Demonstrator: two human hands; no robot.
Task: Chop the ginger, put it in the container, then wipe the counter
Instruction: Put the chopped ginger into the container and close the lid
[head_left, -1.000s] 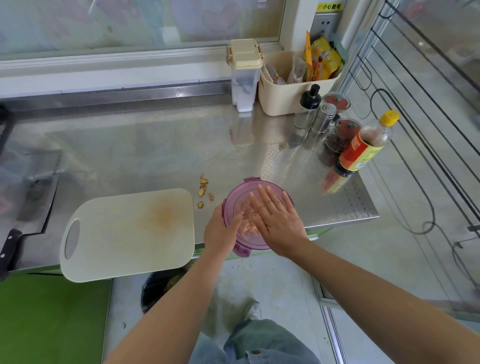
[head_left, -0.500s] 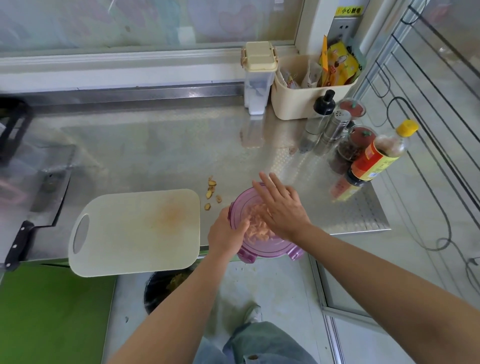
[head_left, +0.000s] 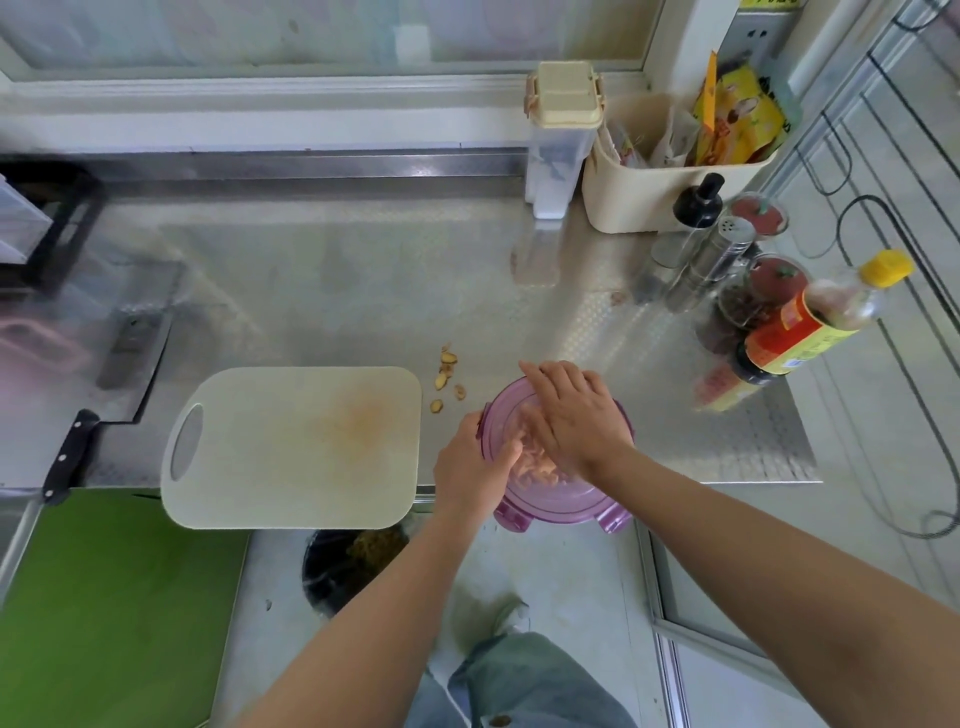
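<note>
A round purple container (head_left: 550, 501) sits at the steel counter's front edge, partly overhanging it, with chopped ginger (head_left: 532, 470) showing through its lid. My left hand (head_left: 470, 467) grips the container's left rim. My right hand (head_left: 576, 415) lies flat on the lid with its fingers straight, pressing down. Several ginger scraps (head_left: 447, 376) lie on the counter just left of the container. An empty white cutting board (head_left: 291, 447) with a yellowish stain lies further left.
A cleaver (head_left: 111, 384) with a black handle lies at the counter's left. Seasoning bottles (head_left: 810, 325), shakers (head_left: 711, 260), a cream basket (head_left: 660, 192) and a tall canister (head_left: 563, 135) crowd the back right. A black bin (head_left: 353, 566) stands on the floor below.
My right hand has slid further over the lid toward its far side. The container has shifted a little toward the counter's front edge. The view has tilted slightly.
</note>
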